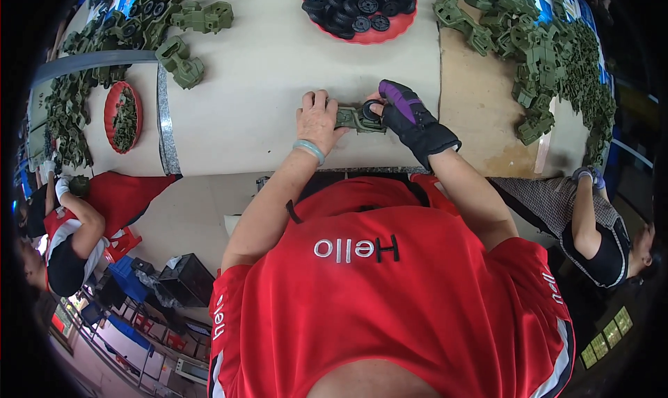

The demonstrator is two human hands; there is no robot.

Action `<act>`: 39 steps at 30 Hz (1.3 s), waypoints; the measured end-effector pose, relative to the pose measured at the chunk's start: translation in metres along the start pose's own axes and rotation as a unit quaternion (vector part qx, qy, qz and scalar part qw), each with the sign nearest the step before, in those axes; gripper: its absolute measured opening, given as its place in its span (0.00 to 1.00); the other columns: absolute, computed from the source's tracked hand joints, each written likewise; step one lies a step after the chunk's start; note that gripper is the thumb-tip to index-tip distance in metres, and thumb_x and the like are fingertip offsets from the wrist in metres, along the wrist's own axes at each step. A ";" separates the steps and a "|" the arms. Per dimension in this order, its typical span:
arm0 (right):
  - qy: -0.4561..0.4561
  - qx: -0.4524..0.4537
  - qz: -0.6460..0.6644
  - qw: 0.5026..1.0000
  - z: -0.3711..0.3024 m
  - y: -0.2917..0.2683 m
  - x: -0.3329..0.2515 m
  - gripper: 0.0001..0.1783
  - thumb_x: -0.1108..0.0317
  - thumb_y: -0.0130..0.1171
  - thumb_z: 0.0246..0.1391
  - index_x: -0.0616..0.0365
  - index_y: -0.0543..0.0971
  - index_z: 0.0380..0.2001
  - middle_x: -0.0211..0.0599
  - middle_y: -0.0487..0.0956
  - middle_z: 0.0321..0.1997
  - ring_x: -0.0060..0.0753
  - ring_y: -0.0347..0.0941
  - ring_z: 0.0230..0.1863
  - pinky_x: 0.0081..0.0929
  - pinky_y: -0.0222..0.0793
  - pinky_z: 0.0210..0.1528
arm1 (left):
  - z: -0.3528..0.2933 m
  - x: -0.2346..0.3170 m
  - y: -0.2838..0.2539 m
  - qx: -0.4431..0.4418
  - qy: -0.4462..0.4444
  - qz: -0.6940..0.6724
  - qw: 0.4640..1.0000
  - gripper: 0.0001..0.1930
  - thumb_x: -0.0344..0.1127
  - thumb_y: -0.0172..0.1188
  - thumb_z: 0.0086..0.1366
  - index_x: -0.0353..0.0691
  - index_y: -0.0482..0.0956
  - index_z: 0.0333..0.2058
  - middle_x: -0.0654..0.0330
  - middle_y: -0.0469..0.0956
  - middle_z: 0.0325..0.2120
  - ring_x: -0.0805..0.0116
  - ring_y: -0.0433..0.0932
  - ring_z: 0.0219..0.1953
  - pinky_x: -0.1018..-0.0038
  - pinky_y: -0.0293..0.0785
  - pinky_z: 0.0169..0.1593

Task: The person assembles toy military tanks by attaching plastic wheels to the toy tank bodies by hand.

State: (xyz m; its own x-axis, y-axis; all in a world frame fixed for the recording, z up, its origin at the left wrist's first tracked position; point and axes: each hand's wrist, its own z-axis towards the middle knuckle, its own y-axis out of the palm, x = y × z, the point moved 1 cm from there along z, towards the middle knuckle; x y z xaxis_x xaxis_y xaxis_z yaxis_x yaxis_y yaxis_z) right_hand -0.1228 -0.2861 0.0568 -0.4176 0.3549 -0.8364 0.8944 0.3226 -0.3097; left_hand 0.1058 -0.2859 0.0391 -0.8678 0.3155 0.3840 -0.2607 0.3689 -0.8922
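Note:
On the pale table [264,71] in front of me lies an olive-green plastic toy vehicle [353,120]. My bare left hand [318,123], with a light bangle at its wrist, grips the left end of this toy vehicle. A black and purple fingerless glove covers my right hand [410,116]. Its thumb and fingers are closed on a black toy wheel [371,110], which is at the right end of the vehicle. Whether the wheel is fixed to the vehicle or only touching it, I cannot tell.
A red dish [401,30] heaped with black wheels stands at the far middle. Green vehicle parts pile up at left [181,62] and right [539,60]. A red oval tray [138,123] holds small green pieces. Co-workers sit at left [83,224] and right [588,231].

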 end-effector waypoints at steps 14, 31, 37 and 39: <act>-0.010 0.114 -0.091 0.989 0.007 -0.008 -0.012 0.12 0.68 0.66 0.61 0.61 0.81 0.45 0.38 0.83 0.39 0.30 0.79 0.37 0.30 0.76 0.41 | -0.012 0.004 0.006 -0.013 -0.008 0.021 1.000 0.34 0.44 0.81 0.43 0.44 0.78 0.50 0.56 0.69 0.56 0.48 0.65 0.64 0.51 0.73 0.55; -0.305 -0.111 -0.375 0.868 0.045 0.030 -0.030 0.16 0.66 0.64 0.47 0.56 0.80 0.41 0.48 0.81 0.38 0.57 0.79 0.43 0.49 0.74 0.47 | -0.015 -0.005 0.023 0.056 0.049 0.017 0.997 0.33 0.46 0.79 0.43 0.42 0.79 0.48 0.55 0.71 0.54 0.48 0.67 0.62 0.53 0.72 0.53; -0.232 -0.061 -0.344 0.908 0.039 0.031 -0.025 0.16 0.63 0.66 0.46 0.58 0.79 0.39 0.49 0.81 0.38 0.57 0.79 0.44 0.49 0.74 0.49 | -0.018 -0.008 0.029 0.071 0.061 0.000 0.996 0.34 0.46 0.79 0.42 0.41 0.79 0.49 0.53 0.71 0.55 0.46 0.67 0.62 0.51 0.70 0.53; -0.210 -0.035 -0.341 0.916 0.037 0.031 -0.024 0.16 0.63 0.65 0.47 0.58 0.79 0.39 0.49 0.81 0.38 0.57 0.79 0.44 0.49 0.74 0.48 | -0.016 -0.009 0.030 0.075 0.065 0.000 0.995 0.34 0.45 0.79 0.41 0.41 0.79 0.49 0.53 0.71 0.54 0.46 0.67 0.62 0.51 0.70 0.53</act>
State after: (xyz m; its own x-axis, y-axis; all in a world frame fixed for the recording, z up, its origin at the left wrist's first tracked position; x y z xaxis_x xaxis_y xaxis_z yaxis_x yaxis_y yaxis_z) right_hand -0.0794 -0.3168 0.0511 -0.7633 -0.3146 -0.5643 0.4298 0.4048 -0.8071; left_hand 0.1124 -0.2633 0.0129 -0.8085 0.4295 0.4024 -0.3285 0.2380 -0.9140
